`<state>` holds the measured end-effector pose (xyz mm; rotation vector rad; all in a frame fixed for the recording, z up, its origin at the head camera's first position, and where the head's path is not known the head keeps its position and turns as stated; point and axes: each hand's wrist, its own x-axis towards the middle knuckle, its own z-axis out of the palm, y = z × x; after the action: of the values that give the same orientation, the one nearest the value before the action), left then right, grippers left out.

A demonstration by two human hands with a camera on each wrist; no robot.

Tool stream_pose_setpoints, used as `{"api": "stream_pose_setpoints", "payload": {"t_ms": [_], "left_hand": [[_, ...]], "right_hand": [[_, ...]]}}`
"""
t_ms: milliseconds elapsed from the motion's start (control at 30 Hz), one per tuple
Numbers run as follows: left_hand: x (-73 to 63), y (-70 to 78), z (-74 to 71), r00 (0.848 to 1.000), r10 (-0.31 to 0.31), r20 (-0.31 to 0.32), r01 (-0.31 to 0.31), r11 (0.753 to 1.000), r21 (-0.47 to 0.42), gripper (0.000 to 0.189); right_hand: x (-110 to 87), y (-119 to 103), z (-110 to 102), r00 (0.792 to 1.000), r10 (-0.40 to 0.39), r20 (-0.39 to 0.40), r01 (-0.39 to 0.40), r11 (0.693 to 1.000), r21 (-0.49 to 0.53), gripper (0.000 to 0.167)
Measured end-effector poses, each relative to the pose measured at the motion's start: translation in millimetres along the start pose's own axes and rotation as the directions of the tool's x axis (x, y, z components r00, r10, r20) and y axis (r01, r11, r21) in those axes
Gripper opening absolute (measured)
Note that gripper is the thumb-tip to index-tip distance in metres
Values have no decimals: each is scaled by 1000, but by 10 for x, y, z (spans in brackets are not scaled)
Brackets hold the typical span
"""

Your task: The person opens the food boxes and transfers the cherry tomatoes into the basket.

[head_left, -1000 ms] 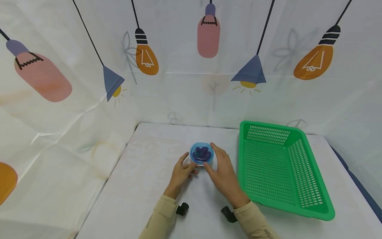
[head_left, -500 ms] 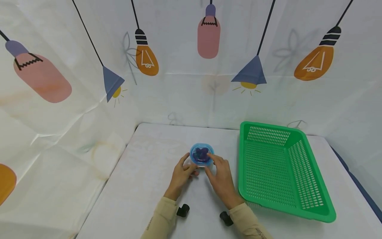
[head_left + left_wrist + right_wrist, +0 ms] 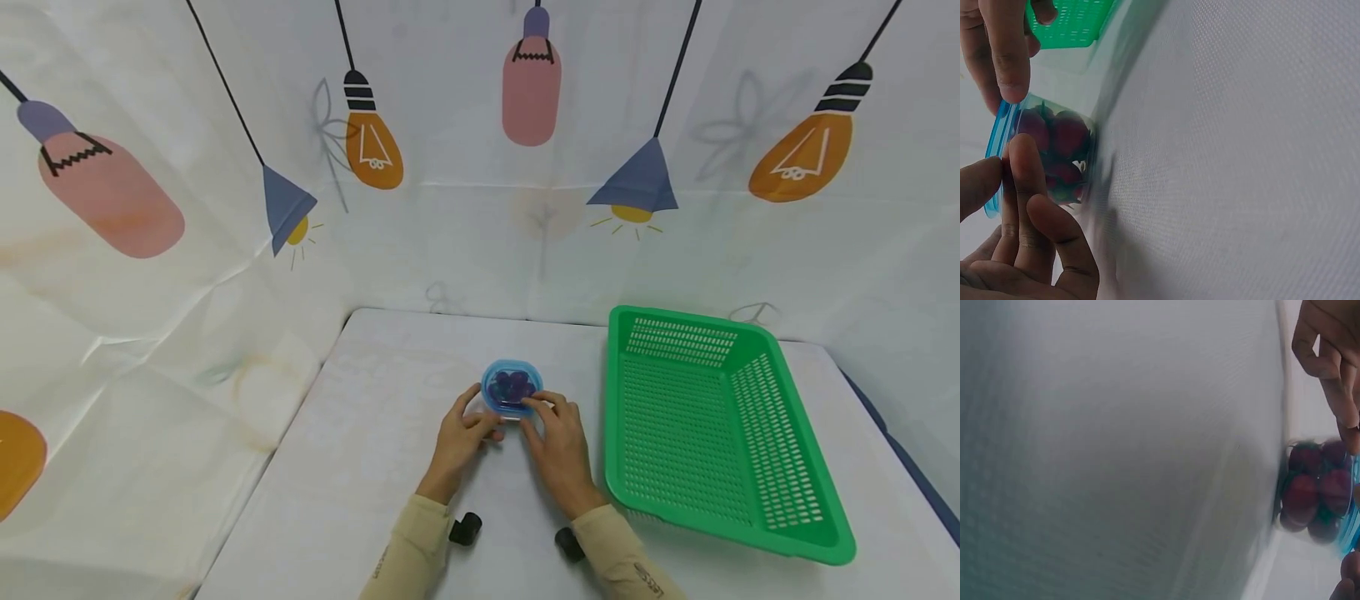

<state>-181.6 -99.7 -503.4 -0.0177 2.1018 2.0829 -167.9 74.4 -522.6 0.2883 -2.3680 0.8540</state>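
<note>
A small clear container [image 3: 512, 387] with a blue lid [image 3: 999, 134] stands on the white table in front of me. Several round, dark red fruits [image 3: 1302, 499] with green bits show through its wall. At its near left edge, my left hand [image 3: 457, 440] holds the lid's rim between thumb and fingers. My right hand [image 3: 558, 450] is at the near right side, fingers bent over the lid's edge and thumb at its front. In the left wrist view, a right fingertip [image 3: 1013, 87] presses on the rim. The lid sits on the container.
To the right of the hands stands a green plastic basket [image 3: 678, 433] with perforated walls, close beside my right forearm. The table [image 3: 360, 433] meets a white cloth backdrop [image 3: 465, 242] printed with lamps. A black wrist camera [image 3: 466, 528] juts out by each sleeve.
My right hand has come down and in from the lid's far right side to its near right edge, its fingers bending more. The left hand and container stay almost in place.
</note>
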Motion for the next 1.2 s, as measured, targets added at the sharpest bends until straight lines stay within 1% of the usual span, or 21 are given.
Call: {"api": "stream_pose_setpoints", "payload": {"t_ms": [67, 167, 267, 333, 367, 467, 567, 633, 800, 900, 933, 1033, 1133, 1167, 1200], "left_hand": [[-45, 69, 10, 1000, 7, 0, -7, 1000, -7, 67], [-97, 132, 21, 1000, 25, 1, -25, 1000, -18, 67], [-120, 157, 24, 1000, 27, 2, -27, 999, -28, 66], [-109, 147, 21, 1000, 13, 0, -13, 1000, -23, 66], [-94, 132, 20, 1000, 5, -1, -5, 1000, -24, 66], [-16, 17, 9, 1000, -4, -10, 4, 1000, -28, 66], [47, -86, 3, 1000, 1, -23, -2, 1000, -20, 67], [65, -128, 6, 999, 2, -34, -2, 1000, -10, 67], [72, -156, 17, 999, 2, -49, -2, 1000, -1, 66], [65, -149, 22, 999, 9, -51, -9, 1000, 0, 66], [44, -107, 25, 999, 6, -49, -6, 1000, 0, 66], [43, -110, 31, 999, 10, -51, -10, 1000, 0, 66], [46, -113, 38, 998, 15, -55, -15, 1000, -5, 66], [64, -153, 39, 998, 16, -58, -17, 1000, -4, 66], [64, -154, 40, 998, 14, -58, -15, 1000, -6, 66]], "right_hand": [[0, 20, 3, 999, -33, -15, 33, 999, -2, 33], [-2, 50, 7, 996, -78, -36, 78, 997, 2, 32], [7, 69, 5, 992, -110, -55, 110, 994, -1, 32], [18, 71, 0, 991, -115, -63, 115, 993, -4, 32], [25, 70, -4, 992, -112, -66, 112, 994, -2, 31], [46, 55, -13, 993, -94, -72, 95, 995, 9, 28], [68, 38, -12, 994, -73, -85, 76, 997, 30, 26], [77, 28, -5, 993, -57, -100, 61, 997, 39, 25], [99, -2, 15, 990, -16, -142, 23, 998, 51, 23], [118, -7, 29, 985, -13, -175, 24, 998, 58, 22], [124, -6, 34, 983, -11, -186, 22, 998, 57, 22], [152, -17, 47, 973, 5, -229, 9, 998, 61, 21], [193, -51, 53, 965, 56, -257, -37, 996, 76, 21], [210, -66, 53, 961, 79, -264, -57, 994, 89, 21], [226, -78, 54, 958, 102, -270, -76, 992, 103, 21]]}}
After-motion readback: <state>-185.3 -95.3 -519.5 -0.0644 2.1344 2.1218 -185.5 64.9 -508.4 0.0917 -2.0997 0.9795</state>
